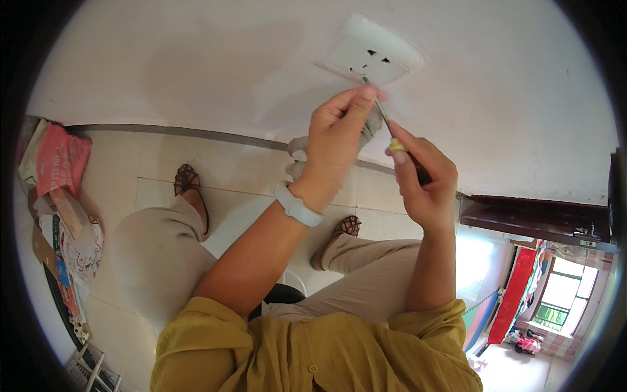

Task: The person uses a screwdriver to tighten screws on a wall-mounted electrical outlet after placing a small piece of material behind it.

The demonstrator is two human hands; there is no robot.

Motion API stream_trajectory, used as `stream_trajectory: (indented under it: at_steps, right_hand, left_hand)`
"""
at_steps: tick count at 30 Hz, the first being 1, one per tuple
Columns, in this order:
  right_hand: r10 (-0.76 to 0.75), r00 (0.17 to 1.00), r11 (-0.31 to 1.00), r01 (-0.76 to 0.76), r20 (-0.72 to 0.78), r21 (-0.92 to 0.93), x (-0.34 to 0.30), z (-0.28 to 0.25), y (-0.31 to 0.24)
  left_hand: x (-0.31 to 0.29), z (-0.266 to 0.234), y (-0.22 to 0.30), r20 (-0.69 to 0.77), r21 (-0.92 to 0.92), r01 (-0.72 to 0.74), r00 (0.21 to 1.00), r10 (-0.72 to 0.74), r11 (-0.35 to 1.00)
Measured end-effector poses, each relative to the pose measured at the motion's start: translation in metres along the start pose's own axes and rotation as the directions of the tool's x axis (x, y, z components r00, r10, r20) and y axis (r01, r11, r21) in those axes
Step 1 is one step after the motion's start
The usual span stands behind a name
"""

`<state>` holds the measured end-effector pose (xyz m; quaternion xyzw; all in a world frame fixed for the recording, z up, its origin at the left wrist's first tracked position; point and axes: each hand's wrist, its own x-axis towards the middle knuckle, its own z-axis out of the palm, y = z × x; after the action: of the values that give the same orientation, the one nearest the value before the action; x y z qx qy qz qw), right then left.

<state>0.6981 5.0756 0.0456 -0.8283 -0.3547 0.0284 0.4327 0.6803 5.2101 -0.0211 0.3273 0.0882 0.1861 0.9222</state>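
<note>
A white wall socket [372, 51] is set in the pale wall ahead of me. My right hand [428, 179] is closed round the yellow and dark handle of a screwdriver [384, 117]. Its thin metal shaft slants up and left to the lower edge of the socket plate. My left hand [336, 134] pinches at the shaft close to the tip, just below the plate; the fingertips partly hide the tip. Behind the left hand shows a grey, cloth-like thing [372, 125]; I cannot tell whether that hand holds it.
Pale floor tiles [157, 153] meet the wall at a dark skirting strip [196, 132]. On the left lie a red bag [62, 157] and other bags and boxes. A dark wooden frame [529, 215] stands at right, with a bright room and window [562, 294] beyond.
</note>
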Motion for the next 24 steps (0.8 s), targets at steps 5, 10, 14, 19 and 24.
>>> stream_trajectory:
  at_steps: [5,10,14,19,24]
  right_hand:
    - [0.06,0.998,0.998,-0.06,-0.015,-0.02,-0.005,-0.008,0.0]
    - [-0.03,1.0,0.998,0.03,0.009,-0.058,0.003,0.0,-0.001]
    - [0.03,1.0,0.997,-0.03,-0.003,-0.066,-0.003,-0.005,-0.003]
    - [0.002,1.0,0.999,-0.003,-0.022,-0.038,-0.003,0.001,0.0]
    - [-0.009,1.0,1.0,0.009,-0.02,-0.026,-0.003,0.0,0.003]
  left_hand:
    - [-0.004,0.01,-0.006,-0.002,0.011,0.027,1.0,-0.027,1.0]
    - [-0.002,0.004,-0.005,-0.027,-0.011,-0.042,0.999,0.042,0.999]
    - [-0.004,0.009,-0.005,-0.012,-0.006,0.016,1.0,-0.016,1.0]
    - [-0.002,0.007,-0.007,-0.017,0.033,-0.041,0.999,0.042,0.999]
    - [-0.001,0.004,-0.004,-0.031,0.025,-0.034,0.999,0.035,0.999]
